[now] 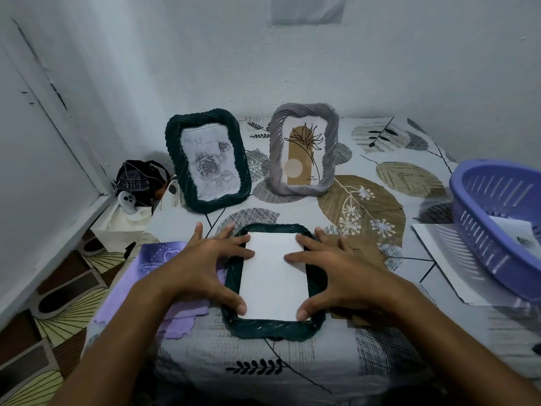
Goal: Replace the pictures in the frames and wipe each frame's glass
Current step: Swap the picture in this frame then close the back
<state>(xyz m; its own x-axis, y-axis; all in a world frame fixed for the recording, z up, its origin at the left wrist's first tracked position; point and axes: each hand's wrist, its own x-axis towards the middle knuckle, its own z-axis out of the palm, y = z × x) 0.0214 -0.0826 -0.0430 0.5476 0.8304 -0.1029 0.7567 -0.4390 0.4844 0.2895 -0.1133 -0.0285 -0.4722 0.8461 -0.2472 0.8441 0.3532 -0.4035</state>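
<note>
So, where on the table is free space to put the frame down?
Free: the cloth between the grey frame and purple basket, and the near edge below the flat green frame. Crowded: purple cloth left, brown backing board right.

The rose picture [209, 165] in the dark green frame [205, 159] has faint words at its top that seem to start with "Rose". To its right, the plant picture [304, 153] has tiny print, too small to read.
</note>
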